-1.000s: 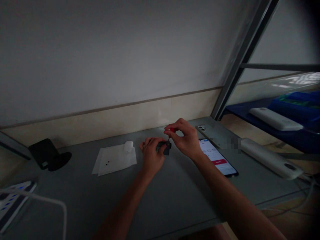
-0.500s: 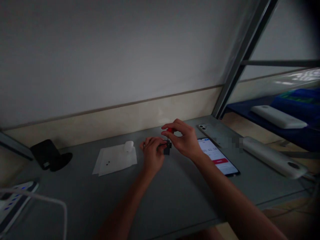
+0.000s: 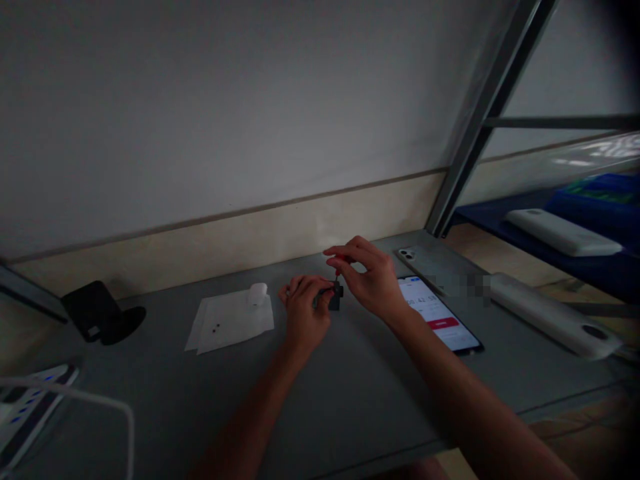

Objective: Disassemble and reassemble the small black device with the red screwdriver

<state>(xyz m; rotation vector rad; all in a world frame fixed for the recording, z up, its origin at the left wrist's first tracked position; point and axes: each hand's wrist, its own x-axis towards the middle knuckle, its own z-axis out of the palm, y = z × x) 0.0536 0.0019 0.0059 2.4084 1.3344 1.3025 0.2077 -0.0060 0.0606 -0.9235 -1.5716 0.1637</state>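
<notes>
My right hand [image 3: 369, 273] is closed in a pinch around a small screwdriver with a red handle [image 3: 339, 267]. The screwdriver points down, its tip at a small dark block-like part [image 3: 335, 302] on the table. My left hand [image 3: 307, 303] grips that dark part from its left side, the fingers bent over it. Its exact kind I cannot make out, since the fingers cover much of it. To the left lie sheets of white paper [image 3: 233, 330] with a few tiny dark pieces [image 3: 217, 327], perhaps screws, and a small white rounded object [image 3: 258, 294].
On the grey table [image 3: 330, 413], a phone with a lit timer screen [image 3: 440, 317] lies right of my hands, beside another phone [image 3: 420, 270]. A long grey case [image 3: 553, 317] is further right. A black stand [image 3: 103, 313] and a white power strip [image 3: 30, 407] with cable are left.
Both hands stay almost in place. The fingers of my right hand have shifted slightly on the red handle, and more of the handle shows below them.
</notes>
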